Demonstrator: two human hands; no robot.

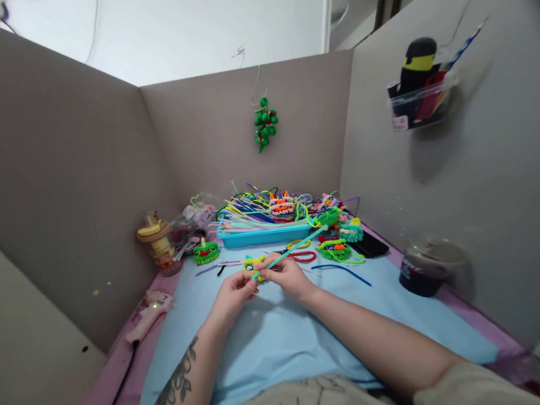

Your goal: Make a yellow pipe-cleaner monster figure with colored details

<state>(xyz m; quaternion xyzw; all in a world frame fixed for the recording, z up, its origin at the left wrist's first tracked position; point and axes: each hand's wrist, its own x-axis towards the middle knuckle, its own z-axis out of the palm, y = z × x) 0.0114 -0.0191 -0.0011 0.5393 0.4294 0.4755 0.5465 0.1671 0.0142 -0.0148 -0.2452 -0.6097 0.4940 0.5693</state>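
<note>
My left hand (235,293) and my right hand (287,274) meet over the light blue mat (289,340), both pinched on a light green pipe cleaner (293,251) that slants up to the right. A small yellow and green pipe-cleaner piece (253,262) sits at my fingertips, where the stem ends. Finished green fuzzy pieces (205,252) (334,250) lie just beyond my hands. Behind them a teal tray (264,235) holds several loose pipe cleaners in many colours.
Grey cardboard walls enclose the desk on three sides. A pink glue gun (148,315) lies at the left, a jar (160,243) stands behind it, a dark round container (422,268) sits at the right. A green ornament (265,123) hangs on the back wall.
</note>
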